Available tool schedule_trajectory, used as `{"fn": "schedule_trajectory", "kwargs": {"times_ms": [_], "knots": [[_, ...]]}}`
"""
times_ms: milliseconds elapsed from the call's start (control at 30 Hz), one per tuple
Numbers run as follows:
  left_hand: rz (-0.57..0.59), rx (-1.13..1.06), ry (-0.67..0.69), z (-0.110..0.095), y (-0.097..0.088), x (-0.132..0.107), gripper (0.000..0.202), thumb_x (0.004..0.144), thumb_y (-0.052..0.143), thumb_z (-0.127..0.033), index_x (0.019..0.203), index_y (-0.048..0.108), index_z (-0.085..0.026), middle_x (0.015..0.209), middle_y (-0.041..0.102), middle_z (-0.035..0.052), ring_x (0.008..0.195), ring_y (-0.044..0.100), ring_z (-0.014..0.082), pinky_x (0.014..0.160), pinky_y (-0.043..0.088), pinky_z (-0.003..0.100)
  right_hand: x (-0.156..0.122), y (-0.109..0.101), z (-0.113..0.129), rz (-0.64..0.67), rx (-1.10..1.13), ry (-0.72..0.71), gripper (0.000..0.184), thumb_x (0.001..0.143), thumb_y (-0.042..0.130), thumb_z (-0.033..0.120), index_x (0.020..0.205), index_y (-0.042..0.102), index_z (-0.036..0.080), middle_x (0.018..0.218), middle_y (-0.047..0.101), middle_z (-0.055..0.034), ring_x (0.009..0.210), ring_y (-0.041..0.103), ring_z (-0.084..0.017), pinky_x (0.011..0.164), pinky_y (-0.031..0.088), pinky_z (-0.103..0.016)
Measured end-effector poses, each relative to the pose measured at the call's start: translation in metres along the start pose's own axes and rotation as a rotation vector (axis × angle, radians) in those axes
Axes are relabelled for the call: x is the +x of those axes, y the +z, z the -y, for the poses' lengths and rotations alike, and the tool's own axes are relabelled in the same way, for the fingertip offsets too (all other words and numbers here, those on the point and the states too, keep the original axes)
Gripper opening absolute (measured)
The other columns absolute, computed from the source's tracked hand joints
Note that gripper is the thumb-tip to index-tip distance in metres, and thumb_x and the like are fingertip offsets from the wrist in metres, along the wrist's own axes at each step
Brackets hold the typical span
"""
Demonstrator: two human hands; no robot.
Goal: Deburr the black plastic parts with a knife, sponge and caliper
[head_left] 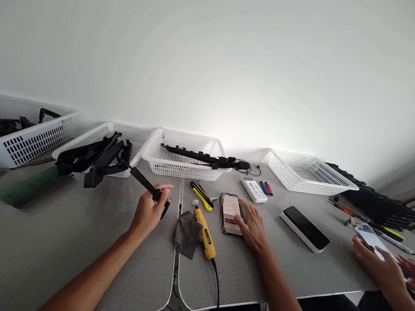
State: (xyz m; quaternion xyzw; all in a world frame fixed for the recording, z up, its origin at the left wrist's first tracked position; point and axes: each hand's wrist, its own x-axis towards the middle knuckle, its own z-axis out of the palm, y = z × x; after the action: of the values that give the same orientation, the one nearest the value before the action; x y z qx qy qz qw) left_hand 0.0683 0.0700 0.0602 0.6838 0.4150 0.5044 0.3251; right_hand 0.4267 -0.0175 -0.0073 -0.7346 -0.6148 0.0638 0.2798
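Note:
My left hand (152, 209) is closed around a slim black plastic part (144, 180), which slants up and left above the table. My right hand (254, 224) grips the right edge of a smartphone (230, 212) lying on the table, its thumb over the lit screen. A small dark grey shape shows between that thumb and the index finger; I cannot tell what it is. Between my hands lie a yellow corded rotary tool (205, 234), a dark grey cloth (187, 233) and a yellow-and-black utility knife (202, 196).
Behind stand white baskets (181, 171), several with black plastic parts (105, 159). A white box (254, 189) and a black-topped white device (305, 228) lie rightward. At far right a co-worker's hands (384, 270) hold a phone near stacked black parts (381, 198). A seam divides the tables.

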Motion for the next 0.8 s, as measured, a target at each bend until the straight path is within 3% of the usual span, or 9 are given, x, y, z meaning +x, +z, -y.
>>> {"fn": "schedule_trajectory", "kwargs": {"times_ms": [167,333,433,633,800], "knots": [[0.028,-0.067,-0.015,-0.007,0.002,-0.002,0.050,0.109,0.041,-0.060,0.121,0.071,-0.022,0.108,0.073,0.0056,0.081,0.077,0.0191,0.079,0.058,0.033,0.000,-0.001,0.000,-0.004,-0.003,0.005,0.066,0.102,0.045,0.054,0.164,0.044,0.032,0.162,0.055,-0.0078,0.153,0.044,-0.034,0.123,0.035,-0.059],[0.060,-0.123,-0.022,-0.006,0.003,-0.005,0.059,0.109,0.032,-0.067,0.133,0.066,-0.025,0.135,0.072,0.0110,0.105,0.079,0.0272,0.099,0.056,0.043,0.000,-0.002,0.004,0.020,0.000,0.007,0.064,0.102,0.046,0.056,0.162,0.047,0.035,0.162,0.055,-0.0057,0.154,0.042,-0.033,0.125,0.032,-0.058],[0.058,-0.158,-0.023,-0.003,0.003,-0.006,0.068,0.106,0.028,-0.073,0.142,0.061,-0.025,0.144,0.068,0.0134,0.111,0.077,0.0305,0.104,0.054,0.048,0.000,0.000,0.005,0.024,-0.030,0.013,0.064,0.102,0.047,0.060,0.162,0.046,0.038,0.169,0.048,-0.0044,0.156,0.039,-0.033,0.126,0.029,-0.059],[0.043,-0.120,-0.036,-0.002,0.003,-0.006,0.070,0.105,0.024,-0.075,0.143,0.057,-0.026,0.137,0.069,0.0117,0.092,0.078,0.0243,0.096,0.056,0.045,0.001,0.001,-0.001,0.035,0.044,0.056,0.064,0.104,0.041,0.064,0.162,0.047,0.040,0.179,0.029,-0.0006,0.163,0.028,-0.035,0.129,0.021,-0.063],[0.021,-0.095,-0.031,-0.005,0.001,-0.006,0.066,0.108,0.024,-0.070,0.135,0.061,-0.023,0.122,0.071,0.0081,0.069,0.068,0.0154,0.084,0.056,0.038,0.004,-0.001,-0.008,-0.081,0.286,0.058,0.067,0.103,0.038,0.050,0.167,0.041,0.031,0.174,0.040,-0.0043,0.160,0.035,-0.032,0.130,0.025,-0.057]]}}
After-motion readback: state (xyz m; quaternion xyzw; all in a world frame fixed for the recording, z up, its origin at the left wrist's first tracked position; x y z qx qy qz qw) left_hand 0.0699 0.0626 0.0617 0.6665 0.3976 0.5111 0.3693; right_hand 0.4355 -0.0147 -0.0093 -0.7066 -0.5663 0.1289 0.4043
